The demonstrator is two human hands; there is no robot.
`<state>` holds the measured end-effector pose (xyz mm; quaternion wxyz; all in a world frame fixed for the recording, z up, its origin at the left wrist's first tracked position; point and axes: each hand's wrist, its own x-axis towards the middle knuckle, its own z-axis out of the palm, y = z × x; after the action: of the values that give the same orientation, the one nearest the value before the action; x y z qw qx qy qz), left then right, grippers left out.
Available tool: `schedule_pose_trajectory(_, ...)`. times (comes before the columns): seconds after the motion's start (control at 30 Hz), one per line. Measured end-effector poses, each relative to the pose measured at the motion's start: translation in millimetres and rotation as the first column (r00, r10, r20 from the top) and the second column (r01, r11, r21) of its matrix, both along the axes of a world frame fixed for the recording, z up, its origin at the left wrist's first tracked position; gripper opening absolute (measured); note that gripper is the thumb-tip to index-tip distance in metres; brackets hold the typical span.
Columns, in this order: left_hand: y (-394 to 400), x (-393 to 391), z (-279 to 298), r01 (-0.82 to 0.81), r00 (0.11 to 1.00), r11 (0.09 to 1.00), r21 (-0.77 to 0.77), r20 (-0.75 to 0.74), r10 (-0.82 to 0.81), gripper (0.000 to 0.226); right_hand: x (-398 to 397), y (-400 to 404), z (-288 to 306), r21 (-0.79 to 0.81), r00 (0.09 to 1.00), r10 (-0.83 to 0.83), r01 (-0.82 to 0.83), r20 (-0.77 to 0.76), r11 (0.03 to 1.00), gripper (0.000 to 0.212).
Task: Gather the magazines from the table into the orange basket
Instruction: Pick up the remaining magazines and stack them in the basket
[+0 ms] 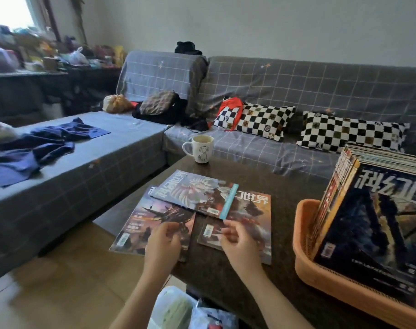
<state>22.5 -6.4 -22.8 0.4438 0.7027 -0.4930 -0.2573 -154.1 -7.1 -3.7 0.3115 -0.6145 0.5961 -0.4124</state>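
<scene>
Here both hands [163,241] [237,243] hover, fingers loosely curled and holding nothing, over 3 magazines [195,195].

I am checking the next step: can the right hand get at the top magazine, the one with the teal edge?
Probably yes. The right hand hovers just in front of the top magazine, holding nothing, and nothing lies on that magazine. The mug stands farther back, out of the way.

Orange basket [306,252], checkered black-and-white pillows [261,121] (grey grid-patterned sofa [321,79])
</scene>
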Motion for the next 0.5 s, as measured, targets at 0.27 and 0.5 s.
schedule_pose_trajectory(0.27, -27.4, 29.3, -21.2, -0.028, 0.986, 0.993, 0.111, 0.165, 0.01, 0.04, 18.6, -47.5, -25.6, 0.119, 0.992, -0.041, 0.055, -0.122, 0.991, 0.045)
schedule_pose_trajectory(0.5, -88.7, 29.9, -15.2, -0.119, 0.97, 0.976, 0.184, 0.233, 0.074, 0.067, 26.0, -92.1, -34.8, 0.074, 0.943, -0.141, 0.17, -0.302, 0.983, 0.047)
